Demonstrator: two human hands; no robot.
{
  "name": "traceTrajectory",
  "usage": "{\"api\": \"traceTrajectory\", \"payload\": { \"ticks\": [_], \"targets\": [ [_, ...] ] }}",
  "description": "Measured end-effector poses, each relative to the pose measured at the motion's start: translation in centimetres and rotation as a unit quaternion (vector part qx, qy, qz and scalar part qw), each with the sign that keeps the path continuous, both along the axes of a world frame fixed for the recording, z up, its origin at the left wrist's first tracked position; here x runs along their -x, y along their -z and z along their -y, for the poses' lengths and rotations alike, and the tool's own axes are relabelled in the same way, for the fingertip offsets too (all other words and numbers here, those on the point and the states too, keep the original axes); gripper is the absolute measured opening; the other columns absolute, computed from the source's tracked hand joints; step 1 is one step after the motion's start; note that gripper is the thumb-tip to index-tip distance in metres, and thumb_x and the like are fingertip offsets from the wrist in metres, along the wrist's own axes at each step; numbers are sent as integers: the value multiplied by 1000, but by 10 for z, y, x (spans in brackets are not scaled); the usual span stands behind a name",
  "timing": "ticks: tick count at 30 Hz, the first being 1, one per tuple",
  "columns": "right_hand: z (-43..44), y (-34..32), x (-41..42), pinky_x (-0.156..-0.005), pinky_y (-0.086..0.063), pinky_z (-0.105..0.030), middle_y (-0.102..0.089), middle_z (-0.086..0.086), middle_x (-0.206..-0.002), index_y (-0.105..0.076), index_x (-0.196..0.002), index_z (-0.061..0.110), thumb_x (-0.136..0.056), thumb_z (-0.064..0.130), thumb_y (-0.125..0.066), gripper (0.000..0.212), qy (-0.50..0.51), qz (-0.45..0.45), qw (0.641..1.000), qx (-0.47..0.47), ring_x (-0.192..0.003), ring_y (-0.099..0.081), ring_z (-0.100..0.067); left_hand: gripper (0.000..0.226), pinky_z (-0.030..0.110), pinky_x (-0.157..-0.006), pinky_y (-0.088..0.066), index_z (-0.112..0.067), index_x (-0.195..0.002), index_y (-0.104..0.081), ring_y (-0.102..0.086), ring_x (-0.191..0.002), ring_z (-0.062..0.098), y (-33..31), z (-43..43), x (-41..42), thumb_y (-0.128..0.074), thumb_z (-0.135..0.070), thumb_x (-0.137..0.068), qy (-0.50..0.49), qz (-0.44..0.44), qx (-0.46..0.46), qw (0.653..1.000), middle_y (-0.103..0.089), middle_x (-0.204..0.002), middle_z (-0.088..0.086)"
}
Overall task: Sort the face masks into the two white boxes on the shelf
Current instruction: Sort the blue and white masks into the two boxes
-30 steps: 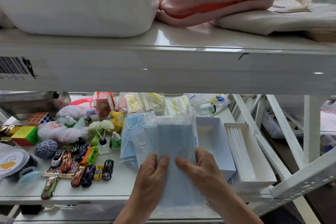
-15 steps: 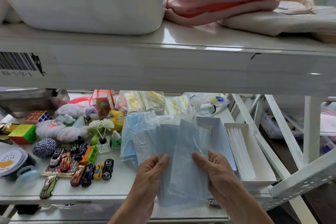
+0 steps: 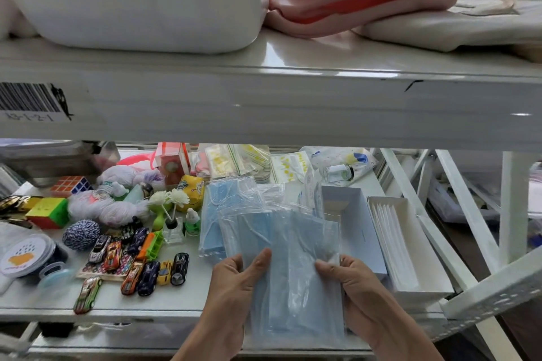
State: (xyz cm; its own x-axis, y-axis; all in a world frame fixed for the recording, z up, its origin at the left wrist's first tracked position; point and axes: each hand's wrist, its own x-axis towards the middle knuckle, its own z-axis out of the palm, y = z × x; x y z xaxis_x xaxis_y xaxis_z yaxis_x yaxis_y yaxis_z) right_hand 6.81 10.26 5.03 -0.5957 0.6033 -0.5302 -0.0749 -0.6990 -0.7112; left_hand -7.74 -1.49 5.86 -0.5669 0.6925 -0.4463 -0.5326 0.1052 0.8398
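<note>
Item: stack of blue face masks in clear sleeves (image 3: pixel 293 278), front edge of shelf, just left of the near white box (image 3: pixel 355 231); pinched at both sides by left hand (image 3: pixel 234 281) and right hand (image 3: pixel 352 284). Now fanned apart rather than squared up as a second ago. Probably separating one for boxing; far white box (image 3: pixel 410 246), right of the near one, already holding white masks.

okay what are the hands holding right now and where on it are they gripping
Both hands hold a fanned bunch of plastic-wrapped blue face masks. The left hand pinches its left edge, and the right hand pinches its right edge.
</note>
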Motion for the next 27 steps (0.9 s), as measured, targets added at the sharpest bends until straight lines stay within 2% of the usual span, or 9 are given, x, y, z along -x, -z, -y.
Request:
{"api": "traceTrajectory", "payload": {
  "ticks": [2, 6, 11, 15, 18, 20, 22, 25, 27],
  "targets": [
    [-2, 2, -2, -61, -64, -42, -73, -28, -88, -67, -104, -13, -86, -7, -60, 20, 10, 8, 1000, 9, -66, -72, -32, 38, 51, -83, -59, 5, -98, -71, -73, -85, 42, 1, 0, 1, -77, -23, -73, 2, -3, 8, 1000, -76, -93, 25],
    [-5, 2, -8, -63, -62, -41, -74, -24, -84, -68, -100, -11, -92, -4, -57, 15, 12, 27, 1000, 5, -64, -72, -29, 40, 45, -77, -60, 6, -96, -72, -73, -78, 36, 2, 0, 5, -73, -29, -76, 10, -13, 31, 999, -76, -92, 25],
    [-5, 1, -8, -70, -62, -46, -74, -26, -92, -67, -104, -11, -90, -1, -62, 17, 25, 44, 999, -3, -71, -72, -32, 34, 59, -91, -55, 3, -93, -75, -72, -90, 43, -5, 2, 3, -63, -29, -93, 36, -26, 50, 998, -76, -94, 26],
    [-6, -10, -10, -61, -64, -37, -76, -20, -82, -75, -83, -4, -69, -4, -75, 15, 75, -31, 996, -44, -66, -74, -25, 35, 60, -92, -54, 2, -87, -78, -72, -87, 41, -10, 3, 3, -58, -26, -97, 43, -22, 49, 998, -75, -95, 27],
    [-8, -30, -21, -61, -62, -27, -77, -8, -76, -76, -64, 9, -50, -1, -84, 19, 133, -168, 966, -143, -68, -74, -14, 37, 52, -79, -60, -2, -79, -78, -74, -71, 33, -13, 7, 9, -57, -26, -98, 40, -27, 58, 997, -76, -90, 24],
    [-12, -40, -30, -75, -62, -26, -79, -3, -83, -80, -69, 15, -67, -12, -67, 31, 160, -225, 931, -239, -82, -75, -12, 34, 44, -69, -61, -4, -80, -77, -75, -69, 30, -15, 10, 11, -57, -25, -98, 45, -27, 63, 997, -77, -90, 22],
    [-14, -43, -33, -91, -57, -31, -78, -8, -100, -81, -79, 17, -78, -16, -58, 41, 91, -251, 886, -379, -106, -71, -23, 33, 43, -66, -61, -3, -83, -76, -75, -70, 31, -19, 12, 10, -57, -25, -98, 50, -24, 59, 997, -77, -90, 21],
    [-15, -26, -27, -103, -48, -32, -73, -5, -116, -83, -83, 25, -68, 16, -84, 18, -17, -136, 820, -556, -125, -59, -28, 37, 54, -80, -58, 4, -91, -75, -72, -75, 36, -27, 14, 4, -61, -31, -89, 51, -16, 36, 998, -76, -92, 26],
    [-9, -13, -19, -103, -46, -28, -73, 5, -114, -82, -79, 33, -75, 40, -78, 9, -13, -66, 799, -597, -125, -58, -25, 41, 47, -71, -62, 4, -95, -75, -73, -75, 34, -28, 16, 1, -60, -33, -88, 49, -16, 24, 998, -76, -93, 25]
  ]
}}
